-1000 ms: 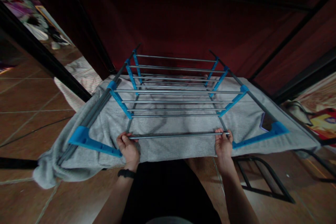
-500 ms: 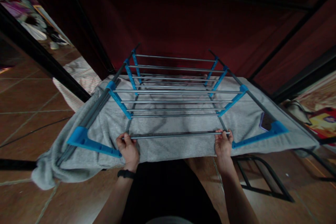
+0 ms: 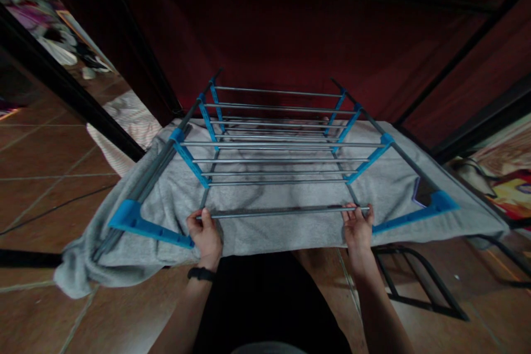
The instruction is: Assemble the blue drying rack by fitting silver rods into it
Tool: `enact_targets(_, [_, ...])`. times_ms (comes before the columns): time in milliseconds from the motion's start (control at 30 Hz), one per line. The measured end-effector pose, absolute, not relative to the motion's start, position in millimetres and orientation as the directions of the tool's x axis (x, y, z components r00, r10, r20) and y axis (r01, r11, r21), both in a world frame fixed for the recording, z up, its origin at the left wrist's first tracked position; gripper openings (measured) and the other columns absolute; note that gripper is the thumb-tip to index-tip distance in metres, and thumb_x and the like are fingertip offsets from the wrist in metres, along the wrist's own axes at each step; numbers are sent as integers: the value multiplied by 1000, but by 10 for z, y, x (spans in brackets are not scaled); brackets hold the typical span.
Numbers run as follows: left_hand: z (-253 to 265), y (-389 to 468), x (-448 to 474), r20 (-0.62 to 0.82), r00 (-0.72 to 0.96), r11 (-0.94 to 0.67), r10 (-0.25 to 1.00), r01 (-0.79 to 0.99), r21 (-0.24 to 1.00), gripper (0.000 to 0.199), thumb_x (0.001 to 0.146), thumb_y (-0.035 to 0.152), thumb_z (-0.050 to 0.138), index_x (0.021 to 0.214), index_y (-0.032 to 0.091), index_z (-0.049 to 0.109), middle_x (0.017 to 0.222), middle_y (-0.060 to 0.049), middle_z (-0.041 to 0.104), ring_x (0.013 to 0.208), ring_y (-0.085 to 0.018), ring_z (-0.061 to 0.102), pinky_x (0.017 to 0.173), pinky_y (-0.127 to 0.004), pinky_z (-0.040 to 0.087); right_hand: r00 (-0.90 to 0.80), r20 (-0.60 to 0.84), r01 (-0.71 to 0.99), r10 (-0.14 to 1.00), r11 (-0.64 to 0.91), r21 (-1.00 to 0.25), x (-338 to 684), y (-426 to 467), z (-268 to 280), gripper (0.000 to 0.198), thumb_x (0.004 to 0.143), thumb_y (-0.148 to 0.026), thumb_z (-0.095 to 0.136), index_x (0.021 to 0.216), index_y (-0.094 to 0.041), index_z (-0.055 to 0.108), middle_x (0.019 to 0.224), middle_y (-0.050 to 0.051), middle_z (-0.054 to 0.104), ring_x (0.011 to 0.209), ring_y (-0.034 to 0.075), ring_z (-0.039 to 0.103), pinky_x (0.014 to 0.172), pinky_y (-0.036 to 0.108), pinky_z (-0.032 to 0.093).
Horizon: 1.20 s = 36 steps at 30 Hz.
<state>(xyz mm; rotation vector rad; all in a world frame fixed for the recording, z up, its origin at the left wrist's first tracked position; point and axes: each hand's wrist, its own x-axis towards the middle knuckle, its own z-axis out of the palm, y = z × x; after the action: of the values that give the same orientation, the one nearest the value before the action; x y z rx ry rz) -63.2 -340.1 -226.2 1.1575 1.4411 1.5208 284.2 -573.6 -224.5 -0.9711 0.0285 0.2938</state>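
The slim grey metal rod (image 3: 282, 212) lies crosswise at the near end of the drying rack with blue plastic brackets and grey metal crossbars (image 3: 282, 145). The left hand (image 3: 207, 239) has its grip closed on the left end of the rod, thumb against fingers. The right hand (image 3: 357, 229) has its grip loosely closed at the right end, palm turned upward, with the rod passing across the fingers.

The near left blue plastic bracket (image 3: 160, 232) extends inward to a position just beside the left hand; the near right blue plastic bracket (image 3: 409, 219) extends inward to just beside the right hand. Behind the rod, the rack's crossbars span between paired brackets.

The rack stands on a soft grey cloth (image 3: 265, 237). A dark red panel (image 3: 269, 38) rises behind it. A black wristband (image 3: 201, 274) encircles the left wrist. A black metal frame (image 3: 418, 304) is at lower right, above the brown tiled floor (image 3: 37, 149).
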Motion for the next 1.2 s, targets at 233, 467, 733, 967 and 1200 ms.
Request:
enact_targets(233, [-2142, -3432, -603, -1, -355, 8, 935, 18, 1000, 25, 88, 40, 52, 104, 21, 52, 85, -1, 54, 57, -12, 49, 52, -26, 42, 964, -136, -240, 229, 525, -816, 2846, -5727, -2111, 45, 75, -24, 77, 111, -31, 51, 86, -9, 68, 78, 9, 68, 78, 28, 55])
enact_targets(467, [-2129, -3372, -616, -6, -345, 6, 939, -1, 1000, 24, 82, 32, 55, 102, 21, 50, 76, 4, 52, 52, -10, 47, 51, -25, 41, 953, -150, -279, 265, 564, -777, 2815, -5738, -1909, 29, 71, -31, 83, 85, -22, 58, 80, -7, 68, 74, 9, 66, 70, 23, 55])
enact_targets(733, [-2087, -3414, -666, -250, -81, 200, 965, -389, 899, 25, 69, 22, 65, 87, 24, 48, 73, 2, 64, 72, -18, 68, 64, -31, 54, 889, -137, -366, 437, 496, -787, 2711, -5754, -1659, 31, 71, -28, 83, 95, -20, 63, 88, -1, 72, 81, 12, 70, 76, 25, 57])
enact_targets(967, [-1822, -3621, -762, -341, -50, 292, 939, -406, 866, 20, 70, 10, 66, 81, 20, 54, 71, 1, 66, 72, -15, 68, 63, -25, 54, 876, -174, -405, 450, 491, -771, 2666, -5789, -1638, 31, 67, -29, 87, 85, -22, 62, 82, -2, 73, 79, 12, 71, 71, 22, 59])
enact_targets(1200, [-1684, -3865, -738, -431, -106, 351, 896, -425, 834, 12, 76, 8, 65, 81, 17, 58, 68, 4, 63, 65, -10, 63, 61, -20, 54, 890, -212, -406, 404, 489, -773, 2674, -5843, -1643, 30, 69, -33, 86, 73, -23, 57, 72, -4, 70, 68, 11, 69, 66, 22, 59])
